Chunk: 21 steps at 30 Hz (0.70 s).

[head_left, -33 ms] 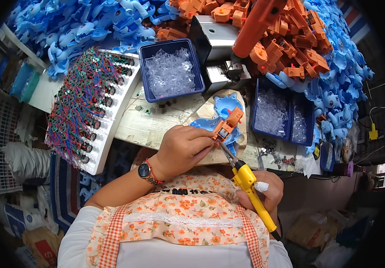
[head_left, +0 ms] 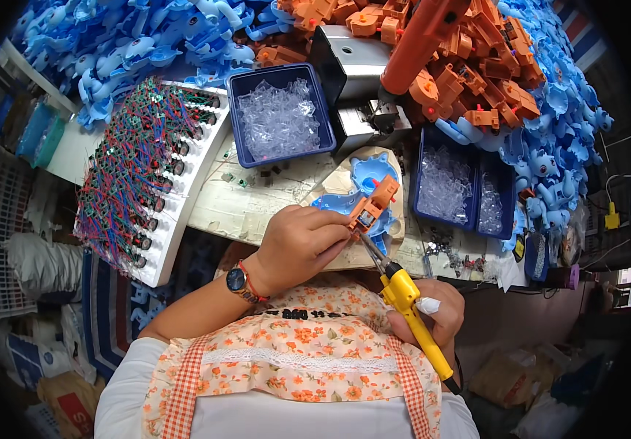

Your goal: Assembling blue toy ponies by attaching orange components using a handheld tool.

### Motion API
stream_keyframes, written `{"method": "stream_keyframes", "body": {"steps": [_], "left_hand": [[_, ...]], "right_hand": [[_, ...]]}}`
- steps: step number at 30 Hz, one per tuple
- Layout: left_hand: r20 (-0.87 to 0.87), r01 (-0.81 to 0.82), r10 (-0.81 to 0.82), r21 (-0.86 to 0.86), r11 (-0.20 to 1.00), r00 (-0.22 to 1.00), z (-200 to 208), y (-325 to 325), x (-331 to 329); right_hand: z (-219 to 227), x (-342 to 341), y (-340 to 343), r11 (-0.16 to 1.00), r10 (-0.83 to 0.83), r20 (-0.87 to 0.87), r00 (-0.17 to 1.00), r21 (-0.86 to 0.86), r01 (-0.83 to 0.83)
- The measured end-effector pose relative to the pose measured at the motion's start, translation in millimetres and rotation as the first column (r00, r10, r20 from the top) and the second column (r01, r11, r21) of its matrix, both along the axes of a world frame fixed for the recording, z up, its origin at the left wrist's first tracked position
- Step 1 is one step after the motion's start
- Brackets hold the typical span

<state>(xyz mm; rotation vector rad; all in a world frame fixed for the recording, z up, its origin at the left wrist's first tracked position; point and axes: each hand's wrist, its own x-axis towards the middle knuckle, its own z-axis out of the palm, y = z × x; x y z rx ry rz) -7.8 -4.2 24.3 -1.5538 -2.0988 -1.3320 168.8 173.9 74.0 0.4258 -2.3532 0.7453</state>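
Pinched in the fingers of my left hand [head_left: 297, 238] is an orange plastic toy part [head_left: 383, 194] with a small metal and dark piece in its opening. It lies over a blue plastic toy shell [head_left: 341, 203], which sits in a cream-coloured shaped holder [head_left: 339, 181]. My right hand [head_left: 445, 314], with a white wrap on one finger, closes around a yellow soldering iron [head_left: 419, 333]. The iron slants up and left, its thin metal tip at the near end of the orange part. Whether the tip touches it, I cannot tell.
A blue bin [head_left: 282, 155] of clear plastic pieces stands behind the left hand. A divided blue bin [head_left: 443, 214] is at right. White foam [head_left: 176, 238] holds wired parts at left. Blue shells [head_left: 147, 47] and orange parts [head_left: 443, 95] pile up behind. An orange-red post [head_left: 422, 47] rises centrally.
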Motion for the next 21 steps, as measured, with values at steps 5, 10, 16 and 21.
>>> {"method": "stream_keyframes", "body": {"steps": [5, 10, 16, 21], "left_hand": [[-0.003, -0.012, 0.012, -0.05, 0.999, 1.0, 4.3, 0.5, 0.9], [-0.008, -0.018, 0.018, -0.071, 0.997, 1.0, 3.0, 1.4, 0.8], [0.001, -0.028, 0.029, -0.088, 0.996, 1.0, 6.0, 0.6, 2.8], [0.004, -0.014, 0.014, -0.076, 0.997, 1.0, 7.3, 1.4, 1.4]], "right_hand": [[0.5, -2.8, 0.4, 1.0, 0.0, 0.012, 1.0, 0.008, 0.0], [2.8, -5.5, 1.5, 0.999, 0.017, 0.034, 0.999, 0.044, -0.018], [8.6, -6.8, 1.0, 0.994, 0.036, 0.027, 0.999, 0.098, -0.038], [12.6, -4.2, 0.0, 0.995, -0.012, 0.021, 1.0, 0.095, 0.01]]}}
